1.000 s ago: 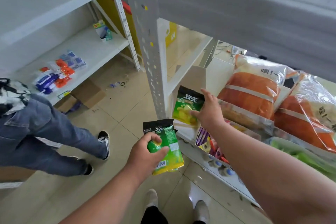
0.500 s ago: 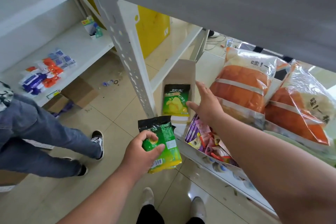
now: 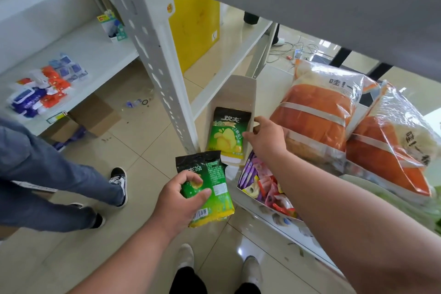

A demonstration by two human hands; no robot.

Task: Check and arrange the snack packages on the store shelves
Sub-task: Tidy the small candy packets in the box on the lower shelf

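The left hand (image 3: 183, 196) grips a green chip packet (image 3: 210, 188), held off the shelf above the floor. The right hand (image 3: 267, 138), fingers loosely spread, touches the edge of the white display box (image 3: 236, 95) on the shelf (image 3: 274, 219), where a matching packet (image 3: 226, 133) already stands. Judging by this, one packet is placed and the held one remains; beside it sit a box of mixed sweets (image 3: 262, 181) and two large orange bags (image 3: 317, 112).
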